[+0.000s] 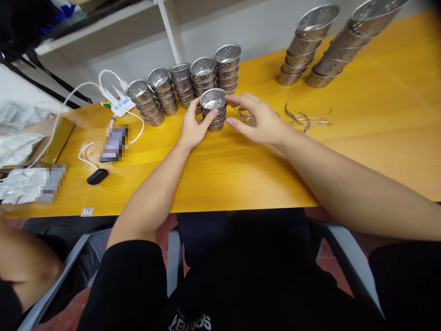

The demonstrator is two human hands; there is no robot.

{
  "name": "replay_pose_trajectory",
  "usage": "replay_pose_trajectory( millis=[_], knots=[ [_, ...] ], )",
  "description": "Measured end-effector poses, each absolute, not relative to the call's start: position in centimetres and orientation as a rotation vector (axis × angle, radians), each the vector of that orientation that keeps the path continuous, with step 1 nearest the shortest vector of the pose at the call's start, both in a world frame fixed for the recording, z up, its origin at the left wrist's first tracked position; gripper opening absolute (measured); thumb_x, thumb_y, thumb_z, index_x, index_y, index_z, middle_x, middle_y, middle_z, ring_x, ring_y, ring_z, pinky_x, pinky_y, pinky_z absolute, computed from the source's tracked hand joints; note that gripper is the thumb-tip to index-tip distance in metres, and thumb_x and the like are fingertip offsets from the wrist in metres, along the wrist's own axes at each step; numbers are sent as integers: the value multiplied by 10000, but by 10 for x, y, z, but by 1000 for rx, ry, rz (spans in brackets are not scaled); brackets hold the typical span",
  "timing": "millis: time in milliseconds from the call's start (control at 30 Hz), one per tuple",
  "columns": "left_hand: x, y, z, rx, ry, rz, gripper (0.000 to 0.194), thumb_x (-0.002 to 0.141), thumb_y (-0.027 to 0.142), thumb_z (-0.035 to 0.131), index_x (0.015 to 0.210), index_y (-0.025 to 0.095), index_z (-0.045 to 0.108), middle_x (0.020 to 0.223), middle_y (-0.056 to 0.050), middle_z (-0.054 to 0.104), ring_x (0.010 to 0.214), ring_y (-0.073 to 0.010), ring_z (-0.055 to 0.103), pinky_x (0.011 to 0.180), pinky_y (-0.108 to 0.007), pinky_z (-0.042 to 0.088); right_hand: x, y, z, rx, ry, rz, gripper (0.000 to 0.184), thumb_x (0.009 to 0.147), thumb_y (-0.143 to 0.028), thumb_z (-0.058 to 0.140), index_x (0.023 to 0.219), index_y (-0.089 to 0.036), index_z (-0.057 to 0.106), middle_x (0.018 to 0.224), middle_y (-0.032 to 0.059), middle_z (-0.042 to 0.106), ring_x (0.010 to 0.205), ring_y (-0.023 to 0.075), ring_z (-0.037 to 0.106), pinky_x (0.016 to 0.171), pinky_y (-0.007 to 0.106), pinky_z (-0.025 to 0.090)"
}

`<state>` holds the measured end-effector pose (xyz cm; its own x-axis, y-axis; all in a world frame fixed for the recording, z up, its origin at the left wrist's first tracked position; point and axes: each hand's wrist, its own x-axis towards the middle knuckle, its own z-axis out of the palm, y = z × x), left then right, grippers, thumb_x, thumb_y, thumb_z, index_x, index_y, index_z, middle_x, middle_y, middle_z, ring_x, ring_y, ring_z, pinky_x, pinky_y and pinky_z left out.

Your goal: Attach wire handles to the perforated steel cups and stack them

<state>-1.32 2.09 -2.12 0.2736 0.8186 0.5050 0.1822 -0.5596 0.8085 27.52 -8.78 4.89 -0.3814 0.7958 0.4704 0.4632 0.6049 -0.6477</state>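
A short stack of perforated metal cups [213, 109] stands on the yellow table [241, 170] in front of me. My left hand [195, 126] grips the stack's left side, thumb behind and forefinger laid along the front. My right hand [257, 117] sits just right of the stack with fingers stretched towards it, fingertips touching or almost touching the cups, holding nothing I can see. Under that hand lie a few wire clips [245, 117].
Behind stand several stacks of the same cups [186, 85]. Two tall leaning stacks of larger cups [322, 41] are at the back right, with loose wire handles [306, 118] nearby. At left lie a phone [113, 143], white cables, a black case [97, 176] and plastic bags.
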Motion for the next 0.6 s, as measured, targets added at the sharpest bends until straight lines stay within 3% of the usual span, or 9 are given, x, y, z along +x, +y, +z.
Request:
replay_pose_trajectory(
  millis=[233,367,500,567,600],
  knots=[
    [-13,21,-20,1952,903,1289,1054,929,1152,870,1542,304,741,1600,-160,843,1486,-380,879,1367,-602,724,273,-85,45,-998,-2046,532,977,1113,-1031,669,1878,-429,748,1831,133,780,1686,539,709,1435,800,610],
    [-14,24,-28,1942,921,1278,1093,940,1149,858,1636,321,697,1691,-179,779,1573,-403,832,1412,-614,686,281,-82,45,-1008,-2050,427,962,1122,-989,681,1864,-378,724,1814,161,772,1634,525,741,1433,752,622],
    [-18,28,-39,1901,948,1305,1156,928,1142,872,1760,383,612,1845,-183,678,1678,-426,755,1421,-610,676,315,-71,64,-1210,-1850,240,833,1179,-693,731,1857,-215,650,1664,271,813,1375,446,851,1255,629,727],
    [-20,29,-41,1893,953,1295,1149,935,1150,850,1771,400,608,1864,-178,659,1701,-429,731,1396,-610,697,343,-61,79,-1449,-1712,149,746,1176,-520,762,1825,-169,650,1387,249,903,1190,405,895,1179,574,738],
    [-20,29,-42,1893,953,1286,1134,945,1150,837,1768,402,615,1857,-177,661,1710,-429,721,1386,-614,706,359,-56,85,-1563,-1659,83,697,1181,-450,766,1810,-166,661,1359,250,905,1168,404,903,1160,571,731]
  ],
)
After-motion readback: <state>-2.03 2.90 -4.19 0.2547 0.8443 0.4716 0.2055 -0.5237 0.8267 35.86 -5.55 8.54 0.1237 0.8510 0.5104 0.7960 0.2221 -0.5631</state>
